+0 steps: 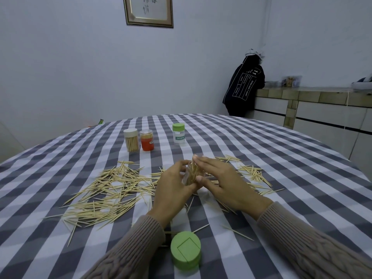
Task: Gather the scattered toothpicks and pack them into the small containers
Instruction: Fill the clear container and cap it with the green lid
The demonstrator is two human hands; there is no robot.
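My left hand grips a small clear container tilted above the table, with a bundle of toothpicks sticking out of its mouth. My right hand lies against the bundle, fingers stretched over the toothpick tips and thumb on the side. Scattered toothpicks cover the checked tablecloth to the left, and a smaller scatter lies to the right. A green lid sits on the cloth near me, between my forearms.
Three closed containers stand at the back: a beige-lidded one full of toothpicks, an orange one and a green-lidded one. The round table fills the view. A person in a dark jacket stands at a counter far right.
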